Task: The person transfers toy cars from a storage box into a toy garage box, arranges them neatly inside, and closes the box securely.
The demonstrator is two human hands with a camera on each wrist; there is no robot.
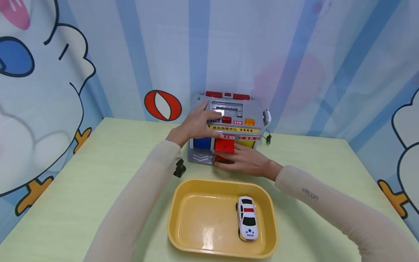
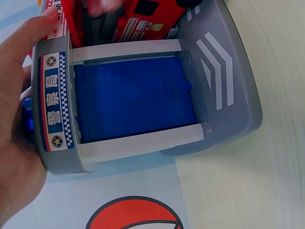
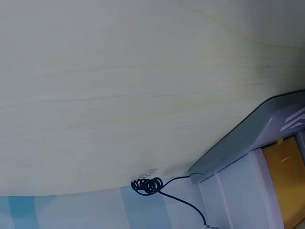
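Note:
A grey toy garage point(image 1: 252, 109) with red roof lights stands on the table at the wall. My left hand point(image 1: 198, 122) grips its top front edge, fingers across the roof and thumb on the front panel. The middle bay's red door point(image 1: 224, 146) sticks out, lifted. Below it, a red toy truck point(image 2: 147, 21) with black wheels and a stickered side is partly in the bay. My right hand point(image 1: 247, 160) holds the truck at the bay's mouth, its fingertips largely hidden in the head view. To the left is a lowered blue door point(image 2: 133, 98).
A yellow tray point(image 1: 196, 183) lies in front of the garage, with a white toy police car point(image 1: 247, 218) inside. Beside the left sleeve is a small black object point(image 1: 179, 168). A coiled black cord point(image 3: 147, 185) hangs at the garage's right side, near its yellow door point(image 3: 286, 176).

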